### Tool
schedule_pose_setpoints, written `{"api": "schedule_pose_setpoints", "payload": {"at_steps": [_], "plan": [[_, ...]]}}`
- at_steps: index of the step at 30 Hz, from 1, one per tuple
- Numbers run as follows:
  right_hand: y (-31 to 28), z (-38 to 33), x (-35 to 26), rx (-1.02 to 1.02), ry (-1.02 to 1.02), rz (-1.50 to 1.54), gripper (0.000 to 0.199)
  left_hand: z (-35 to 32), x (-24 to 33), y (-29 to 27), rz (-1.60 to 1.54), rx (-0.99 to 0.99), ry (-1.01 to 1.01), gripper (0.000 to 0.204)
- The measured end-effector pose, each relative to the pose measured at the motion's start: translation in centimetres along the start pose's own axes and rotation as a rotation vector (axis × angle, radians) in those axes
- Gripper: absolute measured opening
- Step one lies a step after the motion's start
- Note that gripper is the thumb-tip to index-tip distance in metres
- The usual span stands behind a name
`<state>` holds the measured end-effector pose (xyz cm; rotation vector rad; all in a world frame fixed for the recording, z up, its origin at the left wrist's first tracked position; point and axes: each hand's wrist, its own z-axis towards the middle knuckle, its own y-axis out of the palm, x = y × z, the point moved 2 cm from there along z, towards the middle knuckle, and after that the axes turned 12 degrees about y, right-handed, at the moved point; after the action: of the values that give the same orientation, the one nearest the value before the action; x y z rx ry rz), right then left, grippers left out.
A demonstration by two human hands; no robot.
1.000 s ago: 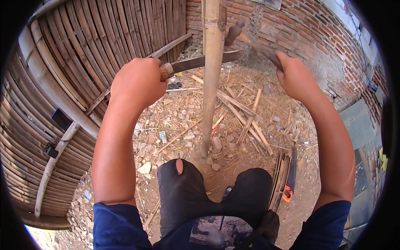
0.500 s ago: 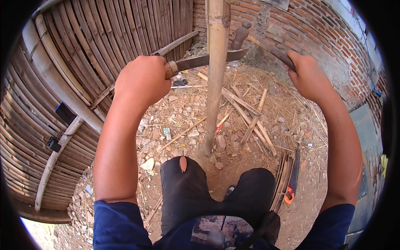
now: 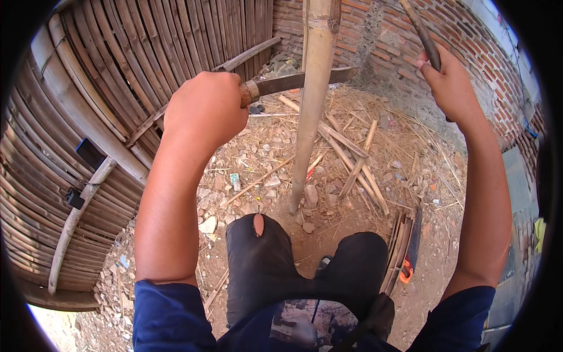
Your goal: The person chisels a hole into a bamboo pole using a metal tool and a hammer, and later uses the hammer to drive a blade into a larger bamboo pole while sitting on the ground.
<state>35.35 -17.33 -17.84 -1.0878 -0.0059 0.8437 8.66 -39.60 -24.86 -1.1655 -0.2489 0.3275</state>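
Observation:
My left hand [image 3: 202, 111] is closed round the wooden handle of a machete [image 3: 280, 83]. The blade lies crosswise at an upright bamboo pole [image 3: 315, 88], which covers the blade's middle. The tip shows to the right of the pole; whether the blade sits in a split or behind the bamboo I cannot tell. My right hand [image 3: 451, 88], raised at the upper right, grips a hammer [image 3: 421, 32] by its handle. The hammer's head is out of view beyond the top edge. The pole's foot stands on the ground just ahead of my knees.
Split bamboo strips [image 3: 355, 161] lie on straw and rubble beyond the pole. By my right knee are stacked strips [image 3: 397, 249] and a handsaw [image 3: 412, 246] with an orange handle. A bamboo slat wall [image 3: 170, 41] rises at left, a brick wall [image 3: 399, 53] behind.
The hammer has swung up and away from the blade as my right hand rose. The pole's top has tilted slightly right, and the machete has shifted a little right with my left hand.

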Motion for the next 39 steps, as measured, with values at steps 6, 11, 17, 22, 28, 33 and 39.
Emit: {"api": "schedule_pose_setpoints", "payload": {"at_steps": [6, 11, 17, 22, 28, 33, 39], "plan": [[3.5, -2.7, 1.1, -0.058, -0.262, -0.452, 0.02, 0.3, 0.1, 0.5, 0.009, -0.053, -0.002, 0.024], [-0.2, 0.9, 1.5, 0.001, -0.034, -0.092, 0.02, 0.0, -0.2, 0.8, -0.006, 0.026, -0.003, 0.023], [5.0, -3.1, 0.8, -0.298, -0.134, -0.533, 0.021, 0.1, 0.3, 0.5, -0.007, -0.022, 0.018, 0.021], [0.6, -0.4, 0.6, -0.039, -0.119, -0.199, 0.015, -0.5, 1.2, 0.4, 0.01, -0.048, 0.003, 0.019], [3.2, -3.3, 1.4, -0.057, -0.13, -0.282, 0.016, -0.3, 0.7, 0.6, 0.019, -0.044, -0.009, 0.021], [1.4, -1.3, 1.8, -0.131, -0.189, -0.334, 0.019, -0.3, -0.2, 0.7, 0.012, -0.012, -0.021, 0.023], [3.4, -2.0, 1.9, -0.035, -0.053, -0.1, 0.019, -0.3, -0.2, 0.9, 0.009, -0.024, -0.025, 0.023]]}}
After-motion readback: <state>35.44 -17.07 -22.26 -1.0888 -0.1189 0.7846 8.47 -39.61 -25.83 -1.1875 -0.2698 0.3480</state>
